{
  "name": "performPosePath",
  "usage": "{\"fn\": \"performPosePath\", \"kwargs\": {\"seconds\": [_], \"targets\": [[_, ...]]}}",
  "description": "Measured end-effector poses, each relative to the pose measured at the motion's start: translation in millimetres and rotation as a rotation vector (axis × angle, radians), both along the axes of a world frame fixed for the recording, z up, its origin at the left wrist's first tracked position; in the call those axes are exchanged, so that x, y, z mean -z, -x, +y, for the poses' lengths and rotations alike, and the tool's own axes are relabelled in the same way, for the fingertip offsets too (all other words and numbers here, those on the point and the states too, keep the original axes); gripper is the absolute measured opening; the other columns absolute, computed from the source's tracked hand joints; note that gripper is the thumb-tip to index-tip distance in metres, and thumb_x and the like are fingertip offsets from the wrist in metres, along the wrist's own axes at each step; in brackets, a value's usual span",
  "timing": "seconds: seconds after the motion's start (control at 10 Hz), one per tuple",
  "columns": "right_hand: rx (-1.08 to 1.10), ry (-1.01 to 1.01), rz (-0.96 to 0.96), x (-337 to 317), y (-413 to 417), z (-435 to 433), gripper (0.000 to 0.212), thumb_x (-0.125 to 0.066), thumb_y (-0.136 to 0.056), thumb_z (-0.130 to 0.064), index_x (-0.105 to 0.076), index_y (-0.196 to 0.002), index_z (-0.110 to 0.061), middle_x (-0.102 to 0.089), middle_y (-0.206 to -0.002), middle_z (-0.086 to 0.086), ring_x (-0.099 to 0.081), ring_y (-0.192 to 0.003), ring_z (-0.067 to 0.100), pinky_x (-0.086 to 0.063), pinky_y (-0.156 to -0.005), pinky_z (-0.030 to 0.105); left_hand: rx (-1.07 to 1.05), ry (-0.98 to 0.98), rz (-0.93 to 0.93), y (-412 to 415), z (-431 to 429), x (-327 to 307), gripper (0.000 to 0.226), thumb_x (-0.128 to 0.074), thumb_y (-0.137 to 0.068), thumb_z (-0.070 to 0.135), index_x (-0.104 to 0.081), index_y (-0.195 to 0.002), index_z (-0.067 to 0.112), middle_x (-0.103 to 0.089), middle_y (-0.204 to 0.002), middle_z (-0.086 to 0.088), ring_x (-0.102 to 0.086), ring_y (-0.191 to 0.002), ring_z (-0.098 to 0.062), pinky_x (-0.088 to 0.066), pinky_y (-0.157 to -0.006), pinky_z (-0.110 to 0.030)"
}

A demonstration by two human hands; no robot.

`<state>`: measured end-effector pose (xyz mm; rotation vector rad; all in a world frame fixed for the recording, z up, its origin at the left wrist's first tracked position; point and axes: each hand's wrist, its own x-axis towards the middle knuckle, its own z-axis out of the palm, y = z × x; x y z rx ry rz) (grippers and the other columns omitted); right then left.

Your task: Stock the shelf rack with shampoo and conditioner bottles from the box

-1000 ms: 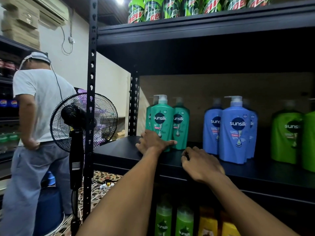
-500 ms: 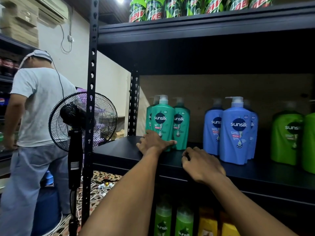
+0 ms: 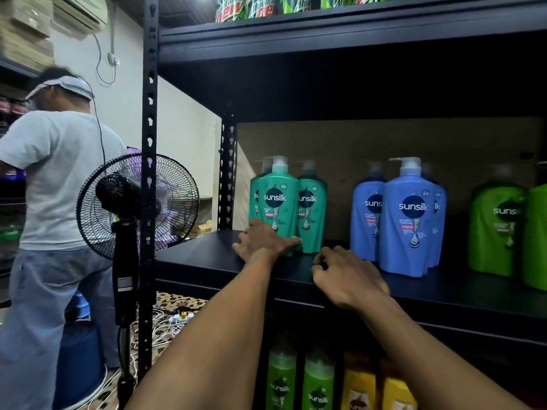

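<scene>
On the black shelf [image 3: 201, 258] stand teal Sunsilk pump bottles [image 3: 278, 202], blue Sunsilk bottles [image 3: 408, 220] in the middle and green ones [image 3: 497, 229] at the right. My left hand [image 3: 263, 241] grips the base of the front teal bottle, thumb wrapped round its right side. My right hand [image 3: 346, 276] rests on the shelf between the teal and blue groups, fingers curled under, holding nothing. The box is not in view.
The upper shelf carries green soda bottles [image 3: 254, 7]. The lower shelf holds green [image 3: 281, 380] and yellow bottles [image 3: 358, 386]. Left of the rack post [image 3: 149, 173] stand a black pedestal fan [image 3: 133, 208], a person in a grey shirt [image 3: 56, 184], and floor cables [image 3: 171, 321].
Both hands stay in place on the shelf and bottle. The person at the left has shifted and raised an arm toward the far shelves.
</scene>
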<state>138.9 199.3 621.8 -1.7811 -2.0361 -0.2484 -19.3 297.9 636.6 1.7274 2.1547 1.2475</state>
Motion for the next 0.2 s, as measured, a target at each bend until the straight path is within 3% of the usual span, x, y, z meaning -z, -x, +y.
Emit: {"fn": "performPosePath", "kwargs": {"seconds": [0.2], "targets": [[-0.017,-0.041,0.076,-2.4,0.5,-4.2,0.039,-0.043,-0.093,-0.045,-0.055,-0.128,-0.031,-0.055,-0.134,-0.002,-0.052,-0.121,0.023,-0.044,-0.095,0.04,0.044,0.044,-0.067,-0.2,-9.4,-3.9,0.118,-0.087,-0.052,0.072,-0.035,-0.137,0.008,-0.051,-0.137,-0.014,-0.048,-0.129,-0.034,-0.042,-0.108,-0.05]]}}
